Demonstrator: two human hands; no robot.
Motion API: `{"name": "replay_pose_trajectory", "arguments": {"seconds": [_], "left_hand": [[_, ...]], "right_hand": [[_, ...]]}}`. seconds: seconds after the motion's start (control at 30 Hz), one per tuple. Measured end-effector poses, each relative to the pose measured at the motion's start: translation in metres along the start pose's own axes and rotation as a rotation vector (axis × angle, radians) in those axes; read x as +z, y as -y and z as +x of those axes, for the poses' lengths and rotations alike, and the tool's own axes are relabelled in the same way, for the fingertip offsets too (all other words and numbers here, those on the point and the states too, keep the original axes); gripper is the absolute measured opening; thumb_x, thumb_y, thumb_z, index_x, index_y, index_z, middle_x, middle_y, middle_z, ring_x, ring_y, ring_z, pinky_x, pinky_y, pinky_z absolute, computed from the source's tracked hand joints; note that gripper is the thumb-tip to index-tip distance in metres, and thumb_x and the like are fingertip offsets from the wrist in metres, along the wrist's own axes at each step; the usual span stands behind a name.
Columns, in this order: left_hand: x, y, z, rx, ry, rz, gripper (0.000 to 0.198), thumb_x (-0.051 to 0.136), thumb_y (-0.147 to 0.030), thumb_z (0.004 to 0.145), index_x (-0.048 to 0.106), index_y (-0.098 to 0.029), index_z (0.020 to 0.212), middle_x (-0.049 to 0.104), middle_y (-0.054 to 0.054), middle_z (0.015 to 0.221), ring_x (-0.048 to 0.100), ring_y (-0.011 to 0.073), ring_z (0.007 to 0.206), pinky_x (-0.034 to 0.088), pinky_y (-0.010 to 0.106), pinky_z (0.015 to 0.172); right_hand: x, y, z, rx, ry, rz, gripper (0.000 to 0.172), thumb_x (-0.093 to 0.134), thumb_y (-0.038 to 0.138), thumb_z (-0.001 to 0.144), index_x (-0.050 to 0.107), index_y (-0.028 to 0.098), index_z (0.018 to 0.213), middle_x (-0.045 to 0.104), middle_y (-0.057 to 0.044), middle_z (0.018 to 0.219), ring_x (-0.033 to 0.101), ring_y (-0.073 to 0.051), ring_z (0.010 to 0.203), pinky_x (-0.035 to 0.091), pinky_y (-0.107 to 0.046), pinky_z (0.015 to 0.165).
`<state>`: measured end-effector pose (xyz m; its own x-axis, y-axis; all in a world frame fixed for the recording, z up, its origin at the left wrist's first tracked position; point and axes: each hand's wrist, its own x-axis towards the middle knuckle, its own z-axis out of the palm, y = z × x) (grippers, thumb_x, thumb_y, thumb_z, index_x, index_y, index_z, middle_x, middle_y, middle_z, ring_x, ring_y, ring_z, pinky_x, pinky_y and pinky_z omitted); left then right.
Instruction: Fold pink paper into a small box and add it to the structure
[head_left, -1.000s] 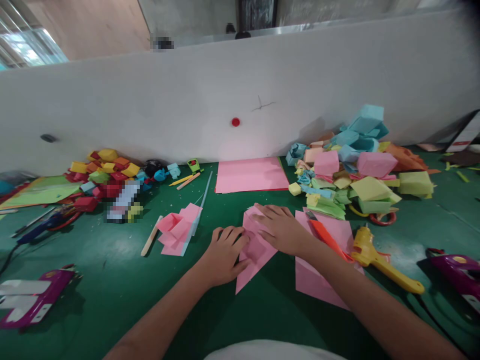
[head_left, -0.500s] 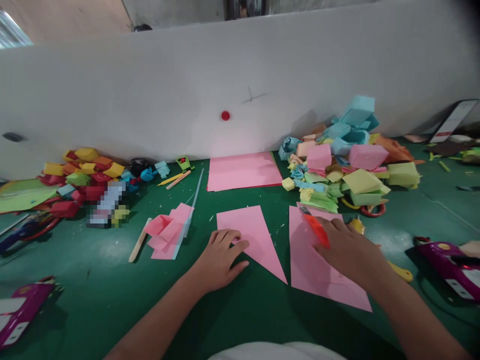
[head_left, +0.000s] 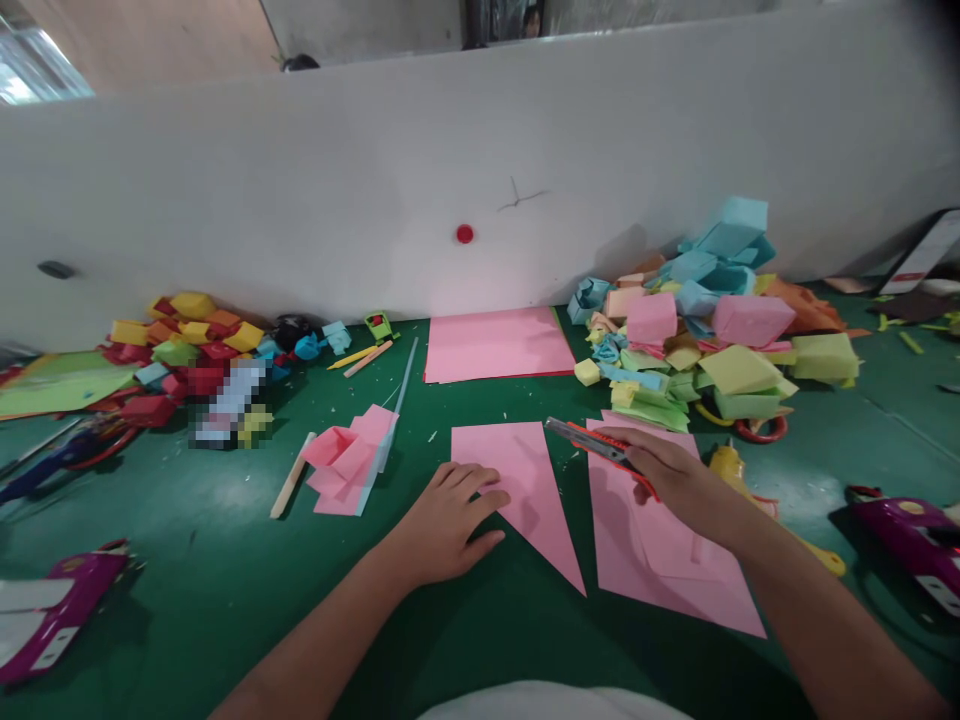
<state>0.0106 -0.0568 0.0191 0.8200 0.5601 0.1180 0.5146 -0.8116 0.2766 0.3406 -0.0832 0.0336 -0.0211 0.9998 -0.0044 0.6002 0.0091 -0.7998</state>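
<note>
My left hand (head_left: 461, 515) rests with its fingers apart on the lower left of a pink paper piece (head_left: 525, 465), cut to a slanted point. In my right hand (head_left: 675, 475) is an orange utility knife (head_left: 604, 447), its metal end pointing left toward that piece's upper right corner. Beneath the right hand lies a larger pink sheet (head_left: 622, 550), with a smaller pink piece on top. To the left sit a folded pink paper shape (head_left: 337, 455) on pink and pale blue paper, and a wooden stick (head_left: 292, 478).
A stack of pink sheets (head_left: 499, 345) lies against the white partition (head_left: 337, 190). Piles of folded paper boxes stand at right (head_left: 742, 320) and left (head_left: 191, 335). Purple devices lie at left (head_left: 67, 605) and right (head_left: 907, 545). A yellow glue gun (head_left: 727, 465) is partly hidden by my right arm.
The utility knife has turned in my right hand, from pointing up and left to lying more level toward the left. My left hand stays on the pink piece. The view has shifted slightly.
</note>
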Motion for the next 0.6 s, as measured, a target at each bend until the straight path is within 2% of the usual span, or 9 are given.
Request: {"name": "replay_pose_trajectory", "arguments": {"seconds": [0.1, 0.17, 0.3, 0.4, 0.5, 0.6], "left_hand": [[-0.001, -0.001, -0.001, -0.005, 0.006, -0.013, 0.033, 0.054, -0.037, 0.098, 0.058, -0.023, 0.128, 0.058, 0.012, 0.135, 0.051, 0.0298, 0.128, 0.038, 0.047, 0.107], [-0.002, -0.001, -0.001, -0.007, 0.017, -0.026, 0.034, 0.055, -0.037, 0.098, 0.058, -0.023, 0.129, 0.058, 0.012, 0.137, 0.050, 0.0298, 0.129, 0.037, 0.048, 0.109], [-0.001, -0.002, -0.001, 0.008, 0.041, -0.047, 0.039, 0.056, -0.033, 0.096, 0.056, -0.023, 0.134, 0.055, 0.011, 0.142, 0.047, 0.0297, 0.134, 0.034, 0.049, 0.115], [0.001, -0.002, 0.000, 0.034, 0.089, -0.046, 0.046, 0.057, -0.033, 0.095, 0.053, -0.021, 0.139, 0.051, 0.013, 0.149, 0.044, 0.0311, 0.141, 0.031, 0.052, 0.120], [0.003, 0.000, -0.001, 0.061, 0.118, -0.058, 0.053, 0.057, -0.039, 0.096, 0.050, -0.020, 0.144, 0.047, 0.014, 0.154, 0.040, 0.0322, 0.145, 0.028, 0.054, 0.123], [0.006, 0.001, -0.002, 0.083, 0.123, -0.069, 0.059, 0.057, -0.044, 0.096, 0.047, -0.018, 0.147, 0.044, 0.016, 0.157, 0.036, 0.0331, 0.148, 0.027, 0.054, 0.124]], "right_hand": [[0.014, 0.009, 0.010, 0.170, 0.217, 0.393, 0.046, 0.041, 0.045, 0.099, 0.065, 0.021, 0.130, 0.056, 0.001, 0.064, 0.047, -0.013, 0.047, 0.042, -0.028, 0.047], [0.024, 0.014, 0.016, 0.252, 0.253, 0.591, 0.042, 0.048, 0.040, 0.095, 0.068, 0.017, 0.123, 0.051, 0.003, 0.059, 0.043, -0.012, 0.046, 0.036, -0.025, 0.044], [0.036, 0.017, 0.022, 0.404, 0.261, 0.832, 0.032, 0.055, 0.033, 0.086, 0.072, 0.016, 0.108, 0.068, -0.006, 0.079, 0.053, -0.014, 0.058, 0.040, -0.023, 0.046], [0.038, 0.014, 0.020, 0.476, 0.310, 0.951, 0.035, 0.058, 0.030, 0.081, 0.068, 0.019, 0.113, 0.073, -0.010, 0.093, 0.061, -0.016, 0.070, 0.046, -0.023, 0.051], [0.041, 0.010, 0.018, 0.422, 0.360, 0.970, 0.052, 0.066, 0.024, 0.071, 0.062, 0.022, 0.123, 0.073, -0.010, 0.103, 0.063, -0.016, 0.072, 0.049, -0.024, 0.057], [0.046, 0.009, 0.018, 0.318, 0.370, 0.918, 0.056, 0.072, 0.029, 0.075, 0.060, 0.022, 0.129, 0.071, -0.010, 0.109, 0.057, -0.013, 0.066, 0.046, -0.024, 0.056]]}}
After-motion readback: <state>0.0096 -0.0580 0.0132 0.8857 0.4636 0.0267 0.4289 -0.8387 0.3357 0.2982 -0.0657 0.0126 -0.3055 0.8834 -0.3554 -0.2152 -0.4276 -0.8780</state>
